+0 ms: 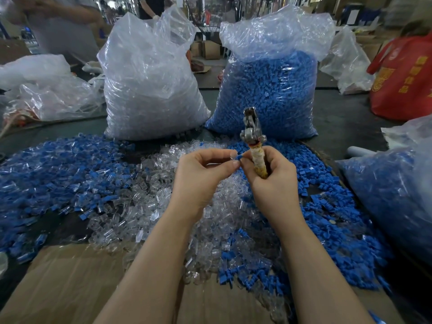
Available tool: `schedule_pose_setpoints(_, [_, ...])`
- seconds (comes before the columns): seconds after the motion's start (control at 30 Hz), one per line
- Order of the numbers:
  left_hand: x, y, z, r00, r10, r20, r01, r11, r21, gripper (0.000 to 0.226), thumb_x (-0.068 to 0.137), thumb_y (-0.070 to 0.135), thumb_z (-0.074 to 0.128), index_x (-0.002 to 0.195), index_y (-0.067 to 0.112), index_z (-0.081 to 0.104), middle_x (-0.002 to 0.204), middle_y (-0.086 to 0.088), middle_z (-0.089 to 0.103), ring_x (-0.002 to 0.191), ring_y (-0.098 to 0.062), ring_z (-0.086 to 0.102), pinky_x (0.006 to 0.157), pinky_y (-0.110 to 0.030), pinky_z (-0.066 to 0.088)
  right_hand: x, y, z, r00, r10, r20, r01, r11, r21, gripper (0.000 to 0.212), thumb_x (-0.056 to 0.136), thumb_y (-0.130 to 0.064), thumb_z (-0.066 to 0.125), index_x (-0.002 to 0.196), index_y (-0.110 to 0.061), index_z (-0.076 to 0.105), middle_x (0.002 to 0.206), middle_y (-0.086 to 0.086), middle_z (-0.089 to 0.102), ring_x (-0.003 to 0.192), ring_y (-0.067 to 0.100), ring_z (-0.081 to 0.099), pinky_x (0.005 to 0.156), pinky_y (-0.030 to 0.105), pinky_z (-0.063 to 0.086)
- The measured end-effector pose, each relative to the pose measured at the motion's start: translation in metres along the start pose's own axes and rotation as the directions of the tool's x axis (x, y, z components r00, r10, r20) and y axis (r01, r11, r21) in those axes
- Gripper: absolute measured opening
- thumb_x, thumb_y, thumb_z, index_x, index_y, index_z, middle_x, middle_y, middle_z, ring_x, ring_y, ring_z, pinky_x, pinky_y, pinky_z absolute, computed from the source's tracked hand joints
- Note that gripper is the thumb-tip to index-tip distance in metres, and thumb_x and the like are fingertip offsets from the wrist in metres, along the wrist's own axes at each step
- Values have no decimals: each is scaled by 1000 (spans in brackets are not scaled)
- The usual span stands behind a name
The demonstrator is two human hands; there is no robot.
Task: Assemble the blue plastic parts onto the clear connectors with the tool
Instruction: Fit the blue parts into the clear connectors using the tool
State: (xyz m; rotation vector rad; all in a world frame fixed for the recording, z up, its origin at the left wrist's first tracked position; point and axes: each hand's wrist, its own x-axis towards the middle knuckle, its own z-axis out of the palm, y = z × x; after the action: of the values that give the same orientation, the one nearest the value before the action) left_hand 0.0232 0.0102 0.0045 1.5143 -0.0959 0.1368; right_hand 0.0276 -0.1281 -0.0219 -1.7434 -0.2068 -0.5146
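My left hand pinches a clear connector at thumb and fingertip. Touching it on the right is a small blue plastic part, pinched by my right hand, which also grips the pliers-type tool upright. Back of the table: one bag of clear connectors, one bag of blue parts.

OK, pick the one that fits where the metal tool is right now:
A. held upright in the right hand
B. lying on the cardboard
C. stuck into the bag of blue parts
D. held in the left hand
A: the right hand grips the wrapped handle of the tool, its metal head pointing up, while the left hand pinches a small blue part beside it.
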Motion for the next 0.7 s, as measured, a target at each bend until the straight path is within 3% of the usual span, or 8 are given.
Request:
schedule_pose_setpoints(0.13, [0,-1,-1,1000,-19,5,19,999,-29,20,77,-3,76,93,8,75,82,-2,77,77,-9,71,73,-19,56,0,-1,0,1000,-2,6,2,1000,0,8,90,-17,68,87,-11,64,69,4,61,57,6,49,52,19,42])
schedule_pose_setpoints(0.3, [1,0,-3,999,-41,11,42,998,-37,19,78,0,77,94,11,76,85,-3,77,81,-11,71,79,-24,58,0,-3,0,1000,-7,20,7,1000,-12,5,90,-16,68,89,-11,65,72,6,63,59,15,52,57,30,46])
schedule_pose_setpoints(0.47, [1,0,-4,998,-68,8,68,997,-41,16,78,3,78,90,14,77,86,-4,77,82,-13,70,80,-27,59,-1,-4,0,999,-24,35,25,999,-32,5,90,-15,69,87,-14,65,70,3,62,59,12,53,55,27,46])
schedule_pose_setpoints(0.53, [0,0,-4,997,-74,6,74,997,-39,16,78,3,77,89,14,77,87,-5,77,83,-14,70,82,-29,59,-1,-3,-1,999,-21,42,22,999,-32,5,90,-15,68,87,-13,65,71,5,63,62,19,55,57,31,47])
schedule_pose_setpoints(0.7, [0,1,-4,996,-85,-24,84,996,-36,18,80,1,75,85,18,77,90,-8,77,97,-31,71,90,-40,58,-1,-4,-1,995,-18,99,23,999,-43,3,90,-15,68,89,-14,65,73,8,64,67,27,57,61,38,49])
